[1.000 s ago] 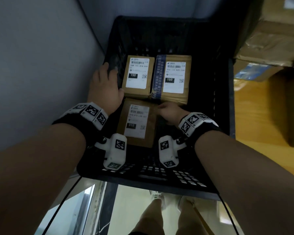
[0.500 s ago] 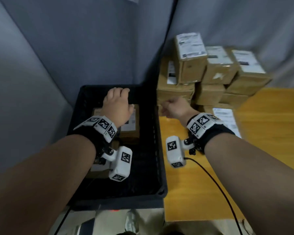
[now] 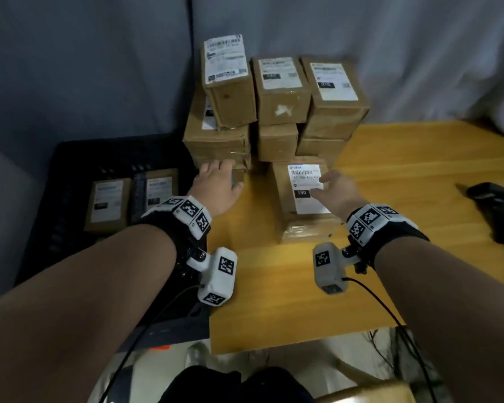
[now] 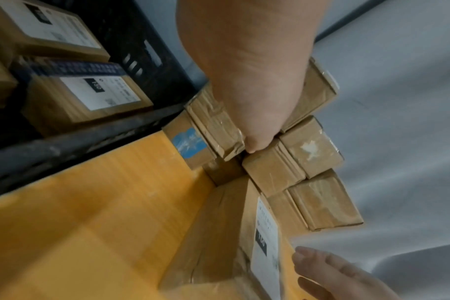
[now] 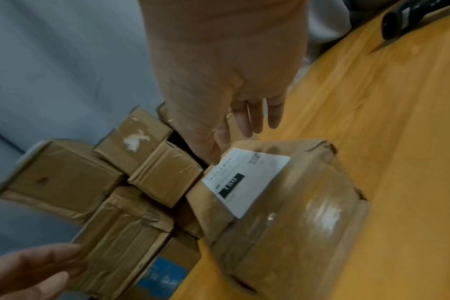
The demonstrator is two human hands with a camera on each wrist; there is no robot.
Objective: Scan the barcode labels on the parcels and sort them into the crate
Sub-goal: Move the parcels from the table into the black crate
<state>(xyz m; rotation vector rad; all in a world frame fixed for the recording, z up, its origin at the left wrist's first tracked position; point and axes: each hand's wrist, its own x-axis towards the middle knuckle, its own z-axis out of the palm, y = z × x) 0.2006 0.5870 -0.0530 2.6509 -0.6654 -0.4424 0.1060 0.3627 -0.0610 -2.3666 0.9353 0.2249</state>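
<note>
Hands reach for the next parcel (image 3: 298, 199) lying flat on the table (image 3: 419, 175), in front of the stack (image 3: 274, 112). Right hand (image 3: 336, 193) hovers over its label, fingers (image 5: 254, 115) spread and released, holding nothing. Left hand (image 3: 216, 184) is at the stack's lower boxes; whether it grasps one, I cannot tell. Label faces up, long axis running away from the person. Pickup step, I'd say: next, grip it, fetch the scanner (image 3: 498, 207) off to the right, then over to the crate (image 3: 70, 170).
</note>
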